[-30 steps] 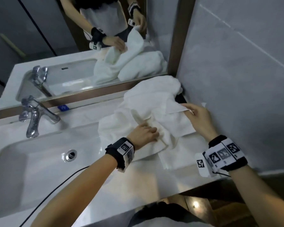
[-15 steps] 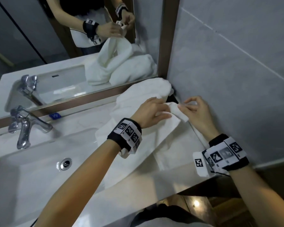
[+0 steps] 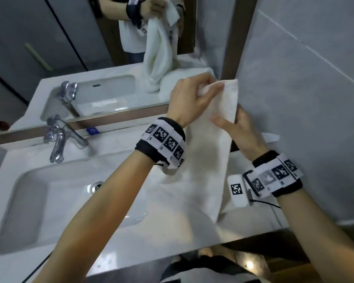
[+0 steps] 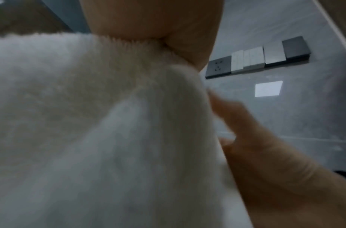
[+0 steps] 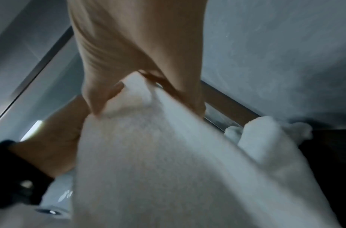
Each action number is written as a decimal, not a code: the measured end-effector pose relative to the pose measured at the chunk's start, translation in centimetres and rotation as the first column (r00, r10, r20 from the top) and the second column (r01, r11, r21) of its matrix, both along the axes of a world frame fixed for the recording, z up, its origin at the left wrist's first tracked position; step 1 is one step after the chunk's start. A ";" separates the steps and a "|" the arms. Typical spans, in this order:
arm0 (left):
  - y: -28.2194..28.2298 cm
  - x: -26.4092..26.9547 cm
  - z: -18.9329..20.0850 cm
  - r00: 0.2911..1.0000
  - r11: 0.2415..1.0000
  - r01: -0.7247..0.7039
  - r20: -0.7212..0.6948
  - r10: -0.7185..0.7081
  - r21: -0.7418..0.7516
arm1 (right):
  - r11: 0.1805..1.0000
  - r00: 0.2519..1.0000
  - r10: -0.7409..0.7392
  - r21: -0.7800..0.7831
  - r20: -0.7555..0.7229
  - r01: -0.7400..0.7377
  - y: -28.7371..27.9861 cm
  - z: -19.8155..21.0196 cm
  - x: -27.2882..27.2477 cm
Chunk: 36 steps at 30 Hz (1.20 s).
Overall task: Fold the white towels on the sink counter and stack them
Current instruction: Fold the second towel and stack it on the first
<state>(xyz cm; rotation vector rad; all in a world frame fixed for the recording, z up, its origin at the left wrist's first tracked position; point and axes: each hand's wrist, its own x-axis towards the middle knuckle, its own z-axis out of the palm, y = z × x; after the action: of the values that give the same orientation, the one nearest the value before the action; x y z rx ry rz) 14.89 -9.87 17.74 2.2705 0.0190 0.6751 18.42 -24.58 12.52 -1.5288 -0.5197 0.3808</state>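
Holding up a white fluffy terry towel [image 3: 211, 139] above the pale marble sink counter [image 3: 114, 244] | left hand [image 3: 189, 103] fingers curled round its top corner | right hand [image 3: 238, 131] fingers pinching the edge just below | lower end lies on the counter | chrome tap [image 3: 59, 139] stands at the left

No legible text (wristband markers [image 3: 168, 141] pattern only).

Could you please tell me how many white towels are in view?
2: one towel gripped by the left hand and right hand above the counter; a bunched towel in the corner behind. Others may be hidden.
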 end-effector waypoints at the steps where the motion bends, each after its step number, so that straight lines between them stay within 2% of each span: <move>1: 0.3 -0.1 0.3 1.000 1.000 -0.025 0.011 0.025 -0.006 | 0.999 0.999 0.021 -0.031 -0.025 -0.022 0.6 0.0 0.1; 5: 2.5 -1.5 -0.1 0.998 0.996 -0.062 -0.014 0.061 -0.067 | 0.944 0.963 0.231 -0.208 -0.139 -0.256 1.7 -1.5 0.7; 8: 5.5 -3.1 -1.4 0.981 0.995 -0.097 -0.172 0.092 -0.022 | 0.868 0.907 0.375 -0.271 -0.190 -0.416 1.3 -4.0 0.9; 12: 9.4 -4.8 -3.2 0.859 0.985 -0.163 -0.484 0.167 0.051 | 0.827 0.904 0.378 -0.366 -0.200 -0.427 1.3 -6.9 0.0; 15: 10.0 -6.1 -3.6 0.807 0.994 -0.079 -0.590 0.018 -0.078 | 0.844 0.923 0.355 -0.372 -0.150 -0.386 2.4 -7.4 -1.0; 17: 9.7 -6.5 -3.7 0.819 0.998 -0.030 -0.574 -0.010 -0.060 | 0.845 0.914 0.386 -0.349 -0.126 -0.405 3.3 -7.1 -1.4; 19: 9.4 -6.6 -3.3 0.857 0.993 -0.112 -0.508 0.084 -0.024 | 0.836 0.896 0.427 -0.324 -0.125 -0.443 3.8 -6.9 -1.4; 20: 9.3 -6.7 -2.7 0.875 0.986 -0.158 -0.469 0.118 -0.047 | 0.837 0.892 0.431 -0.309 -0.138 -0.452 3.9 -6.7 -1.3; 22: 9.1 -6.9 -1.0 0.922 0.976 -0.163 -0.374 0.098 -0.147 | 0.829 0.885 0.437 -0.310 -0.161 -0.466 4.1 -6.5 -1.0; 25: 9.0 -7.4 2.1 0.977 0.959 -0.116 -0.202 0.064 -0.258 | 0.783 0.869 0.470 -0.381 -0.156 -0.492 4.0 -6.7 -0.5; 27: 9.3 -7.6 3.8 0.996 0.947 -0.075 -0.068 0.056 -0.313 | 0.773 0.847 0.499 -0.346 -0.186 -0.532 3.9 -6.6 -0.6; 29: 9.7 -7.8 4.8 1.000 0.924 0.001 0.027 0.010 -0.383 | 0.793 0.859 0.499 -0.342 -0.110 -0.505 4.0 -6.4 -0.4; 32: 9.8 -7.9 5.3 0.990 0.898 0.135 0.015 -0.143 -0.419 | 0.839 0.873 0.487 -0.277 -0.001 -0.468 4.9 -5.8 -0.3; 36: 9.1 -7.7 5.0 0.977 0.900 0.186 -0.021 -0.211 -0.395 | 0.776 0.839 0.528 -0.327 -0.133 -0.540 6.2 -5.6 -0.6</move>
<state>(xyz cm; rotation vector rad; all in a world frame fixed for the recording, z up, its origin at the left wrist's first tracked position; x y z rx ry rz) 7.14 -0.77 22.71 1.8744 -0.0437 0.4438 17.83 -18.37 6.96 -1.6969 -0.9031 0.9883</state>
